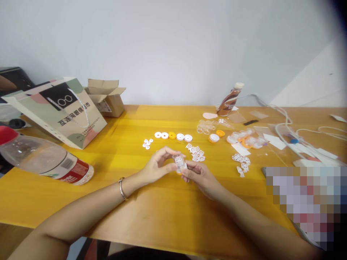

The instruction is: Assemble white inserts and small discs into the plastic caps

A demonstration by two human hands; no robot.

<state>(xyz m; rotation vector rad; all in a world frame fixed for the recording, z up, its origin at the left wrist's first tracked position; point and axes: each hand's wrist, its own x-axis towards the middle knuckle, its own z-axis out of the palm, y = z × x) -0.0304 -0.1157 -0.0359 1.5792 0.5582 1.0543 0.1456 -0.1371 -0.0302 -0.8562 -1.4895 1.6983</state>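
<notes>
A small clear plastic piece (pixel 179 163) with white parts visible in it is held between both hands above the table's middle. My left hand (pixel 159 166) grips its left side between thumb and fingers. On its lower right side, my right hand (pixel 199 175) pinches it with closed fingers. Just beyond the hands lies a row of white round pieces (pixel 180 137) with one yellow disc (pixel 172 135). Small white round pieces (pixel 148 143) lie left of that row, and white openwork pieces (pixel 195 152) lie to the right of the hands.
A large bottle (pixel 48 159) lies at the left before a paper bag (pixel 65 112) and an open carton (pixel 107 97). Clear rings (pixel 206 126), a brown drink bottle (pixel 230 99), plastic-wrapped orange and white pieces (pixel 246 139) and white cables (pixel 284 122) are at the right.
</notes>
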